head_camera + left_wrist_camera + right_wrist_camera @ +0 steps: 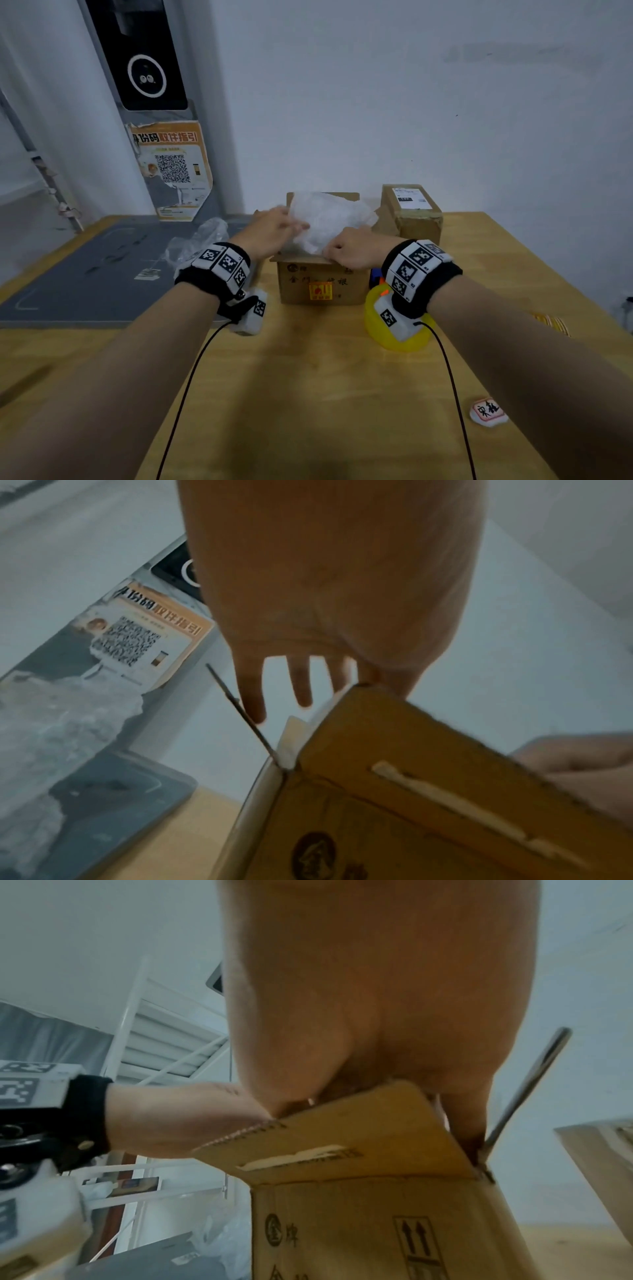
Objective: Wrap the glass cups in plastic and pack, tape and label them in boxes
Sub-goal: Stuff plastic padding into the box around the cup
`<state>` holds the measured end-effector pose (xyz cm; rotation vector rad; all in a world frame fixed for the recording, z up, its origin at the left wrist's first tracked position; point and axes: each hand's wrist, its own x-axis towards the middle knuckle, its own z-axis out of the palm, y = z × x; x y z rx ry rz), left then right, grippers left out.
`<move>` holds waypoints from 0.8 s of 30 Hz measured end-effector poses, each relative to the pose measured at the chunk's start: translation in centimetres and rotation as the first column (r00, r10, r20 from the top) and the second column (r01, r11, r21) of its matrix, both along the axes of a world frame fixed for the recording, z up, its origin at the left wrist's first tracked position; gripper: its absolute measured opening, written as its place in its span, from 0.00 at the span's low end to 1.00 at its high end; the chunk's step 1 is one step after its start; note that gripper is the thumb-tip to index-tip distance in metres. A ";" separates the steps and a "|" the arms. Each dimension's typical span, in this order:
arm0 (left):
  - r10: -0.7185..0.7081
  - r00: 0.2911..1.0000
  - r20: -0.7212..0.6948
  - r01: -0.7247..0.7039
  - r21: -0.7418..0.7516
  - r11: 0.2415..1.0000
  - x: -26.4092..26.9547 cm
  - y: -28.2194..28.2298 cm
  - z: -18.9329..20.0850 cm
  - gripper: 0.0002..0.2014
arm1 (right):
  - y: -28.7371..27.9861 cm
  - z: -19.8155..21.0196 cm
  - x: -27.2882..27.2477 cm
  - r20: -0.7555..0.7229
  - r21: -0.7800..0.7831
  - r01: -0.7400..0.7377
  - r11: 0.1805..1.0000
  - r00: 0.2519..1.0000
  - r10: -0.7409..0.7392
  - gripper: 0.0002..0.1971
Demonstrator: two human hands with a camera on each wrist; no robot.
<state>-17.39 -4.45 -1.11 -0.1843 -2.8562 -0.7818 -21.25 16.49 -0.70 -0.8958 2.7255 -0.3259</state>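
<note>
An open brown cardboard box (322, 284) stands mid-table with its flaps up. A white plastic-wrapped bundle (329, 219) bulges out of its top; the cups inside it are hidden. My left hand (274, 228) lies against the bundle's left side, and the left wrist view shows its fingers (303, 688) straight and spread above the box's corner (394, 791). At the box's near edge, my right hand (352, 248) curls its fingers onto the bundle's lower front. In the right wrist view that hand (377, 1015) reaches over the near flap (342, 1137).
A taped box with a white label (412, 212) stands behind to the right. A yellow tape dispenser (394, 332) sits under my right wrist. Loose clear plastic (198, 240) lies on a grey mat (85, 284) at left. A small white tag (488, 411) lies near right.
</note>
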 end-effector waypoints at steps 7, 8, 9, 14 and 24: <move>0.099 0.947 0.306 -0.043 -0.184 0.982 -1.7 -1.1 -2.2 0.23 | -0.1 0.0 -0.8 -0.064 0.135 0.078 0.988 0.995 -0.070 0.27; 0.112 0.943 0.314 -0.045 -0.215 0.976 -1.8 -1.1 -2.3 0.22 | -0.1 -0.5 -1.1 -0.055 0.129 0.107 0.986 0.993 -0.100 0.27; 0.125 0.936 0.330 -0.045 -0.239 0.970 -1.8 -0.9 -2.2 0.21 | -0.2 -0.9 -1.2 -0.051 0.138 0.138 0.981 0.990 -0.132 0.28; 0.190 0.949 0.250 -0.137 -0.212 0.968 -1.6 -1.4 -3.2 0.24 | 0.2 -2.1 -0.4 -0.116 0.176 0.243 0.954 0.968 -0.225 0.31; 0.194 0.950 0.244 -0.155 -0.173 0.973 -2.2 -0.1 -3.2 0.26 | 0.1 -2.4 -1.8 -0.096 0.298 0.164 0.940 0.985 -0.142 0.38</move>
